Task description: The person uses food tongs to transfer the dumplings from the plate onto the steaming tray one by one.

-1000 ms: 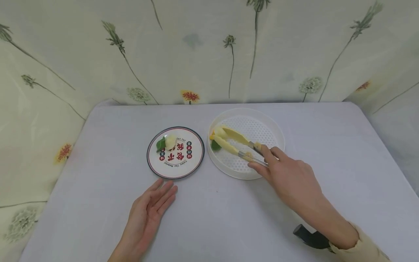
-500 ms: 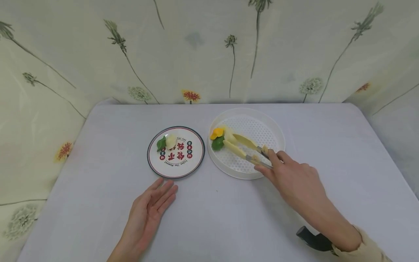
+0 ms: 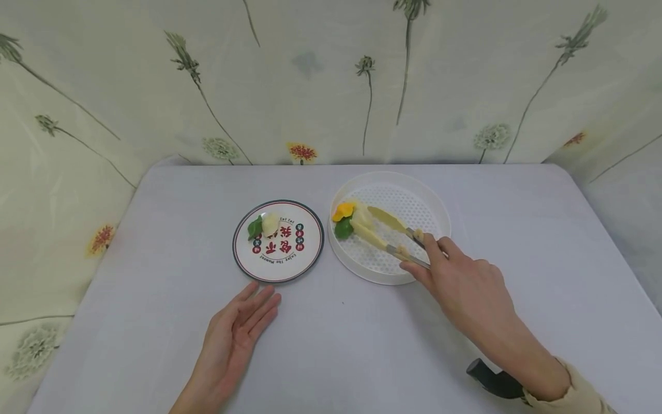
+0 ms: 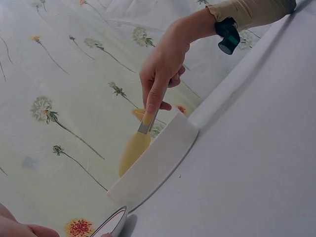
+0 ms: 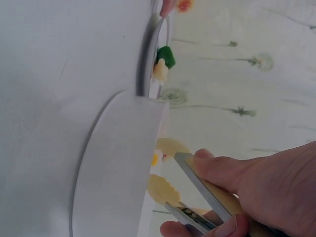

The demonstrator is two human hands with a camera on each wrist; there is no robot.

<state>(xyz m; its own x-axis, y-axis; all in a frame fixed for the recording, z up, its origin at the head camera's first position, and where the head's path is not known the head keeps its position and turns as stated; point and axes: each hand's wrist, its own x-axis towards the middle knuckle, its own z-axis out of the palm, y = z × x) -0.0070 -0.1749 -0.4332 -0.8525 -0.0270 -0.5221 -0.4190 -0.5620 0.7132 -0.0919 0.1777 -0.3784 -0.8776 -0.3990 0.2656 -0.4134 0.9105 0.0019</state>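
Note:
My right hand (image 3: 468, 287) holds tongs (image 3: 368, 234) with pale yellow tips, thumb on one arm and fingers on the other. The tongs reach into a white round tray (image 3: 439, 213) with a perforated base, and their tips stand apart. A pale, whitish piece (image 3: 363, 215) lies at the tips in the head view. Left of it in the tray are an orange-yellow piece (image 3: 343, 211) and a green piece (image 3: 343, 228). My left hand (image 3: 233, 333) lies palm up, its fingertips at the near rim of a printed plate (image 3: 305, 261).
On the plate rest a green piece (image 3: 255, 228) and a pale piece (image 3: 270, 224). The plate stands just left of the tray on the white tabletop (image 3: 341, 356). A flower-patterned curtain (image 3: 331, 86) hangs behind the table's far edge.
The tongs have drawn back slightly to the right, and their tips have spread a little. The orange-yellow and green pieces show more fully. My left hand has stayed put.

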